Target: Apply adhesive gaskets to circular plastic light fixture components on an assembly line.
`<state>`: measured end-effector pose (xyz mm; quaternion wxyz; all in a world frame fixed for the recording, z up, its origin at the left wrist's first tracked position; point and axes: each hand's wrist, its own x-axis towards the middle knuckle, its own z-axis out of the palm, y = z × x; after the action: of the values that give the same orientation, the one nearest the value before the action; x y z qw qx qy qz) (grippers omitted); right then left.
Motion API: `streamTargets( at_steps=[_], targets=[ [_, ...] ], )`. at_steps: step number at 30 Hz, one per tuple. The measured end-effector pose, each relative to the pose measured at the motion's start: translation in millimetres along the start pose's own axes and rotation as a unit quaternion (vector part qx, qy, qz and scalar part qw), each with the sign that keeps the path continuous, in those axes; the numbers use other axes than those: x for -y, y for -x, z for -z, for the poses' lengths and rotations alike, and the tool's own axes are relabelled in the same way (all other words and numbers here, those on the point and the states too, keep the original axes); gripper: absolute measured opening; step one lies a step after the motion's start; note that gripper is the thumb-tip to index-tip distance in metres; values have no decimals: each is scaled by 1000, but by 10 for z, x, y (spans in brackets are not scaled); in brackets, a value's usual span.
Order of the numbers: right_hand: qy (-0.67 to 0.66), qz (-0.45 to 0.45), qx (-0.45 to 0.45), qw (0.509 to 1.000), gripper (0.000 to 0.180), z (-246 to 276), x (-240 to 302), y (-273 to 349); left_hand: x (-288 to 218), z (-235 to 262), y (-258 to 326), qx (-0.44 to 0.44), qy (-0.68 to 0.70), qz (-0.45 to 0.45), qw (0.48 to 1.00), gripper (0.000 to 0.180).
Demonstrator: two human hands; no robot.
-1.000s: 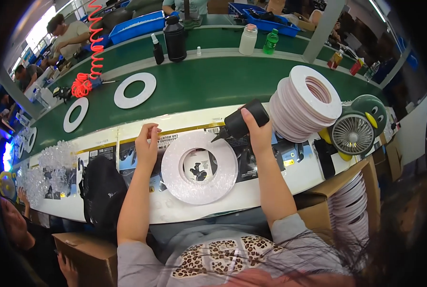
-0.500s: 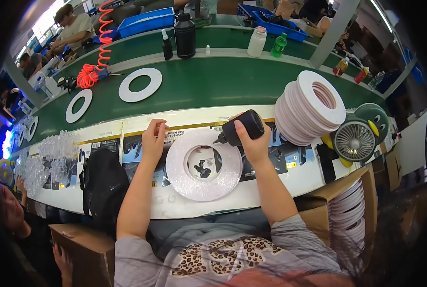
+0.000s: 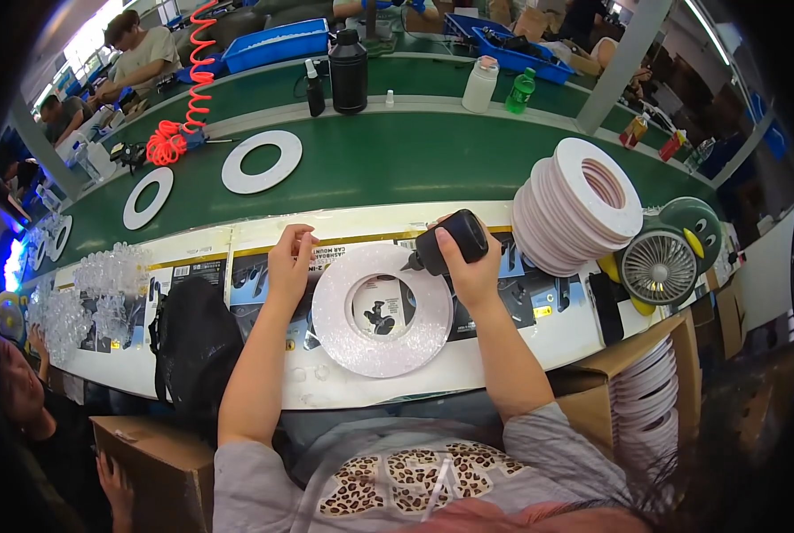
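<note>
Over ring [image 3: 335, 313] edge, bottle [image 3: 452, 244]; wide belt [image 3: 406, 169] beyond

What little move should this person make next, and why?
Perhaps ease the black squeeze bottle along the white ring: the right hand holds it tilted, its nozzle over the ring's upper right, while the left hand appears empty.

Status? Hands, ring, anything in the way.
Right hand gripping black bottle, nozzle at white ring's upper right. Left hand beside ring, nothing visibly held. No obstruction seen at nozzle; ring stack close by, right.
</note>
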<state>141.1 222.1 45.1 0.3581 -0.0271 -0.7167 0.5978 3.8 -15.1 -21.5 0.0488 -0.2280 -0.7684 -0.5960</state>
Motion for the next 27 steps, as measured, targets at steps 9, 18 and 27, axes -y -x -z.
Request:
streamTargets(
  at_steps=[9,18,27],
  targets=[
    [12,-1,5,1000,19,-8,1,-8,-6,1,6,0,6,1,1000,15],
    [29,-5,31,999,19,17,-3,-15,-27,20,-1,4,2,7,1000,16],
    [24,2,9,1000,20,-1,25,-21,-22,3,3,11,9,7,1000,15]
  ],
)
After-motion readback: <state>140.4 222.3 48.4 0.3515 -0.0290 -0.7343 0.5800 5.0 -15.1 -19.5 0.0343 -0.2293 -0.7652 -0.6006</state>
